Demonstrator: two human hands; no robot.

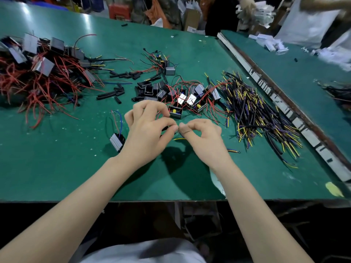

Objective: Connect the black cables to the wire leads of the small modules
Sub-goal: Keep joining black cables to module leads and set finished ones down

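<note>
The left hand [147, 128] and the right hand [202, 133] are brought together above the green table [57, 168], thumb and forefinger of each closed in a pinch, the fingertips almost touching. What is pinched between them is too fine to be made out; a wire end from a module and one from a cable are judged to be joined there.

Far left, a heap of wired modules [38, 69] with red leads is seen. Just beside the left wrist a single module [116, 142] lies, its blue and red leads rising toward the hand. Loose black sleeve pieces [112, 93] are scattered behind it. Behind the hands a cluster of small modules [190, 99] is gathered, and to the right a pile of black cables [256, 118] with yellow and purple cores is spread. A yellow wire [178, 138] passes under the right fingers.

The strands could be slipped out of either pinch if the grip is loosened mid-twist. A wrong pairing of colours could be made, since the ends are hidden by the fingers. The single module could be dragged if its leads are pulled taut. A nearby red lead could be snagged.
</note>
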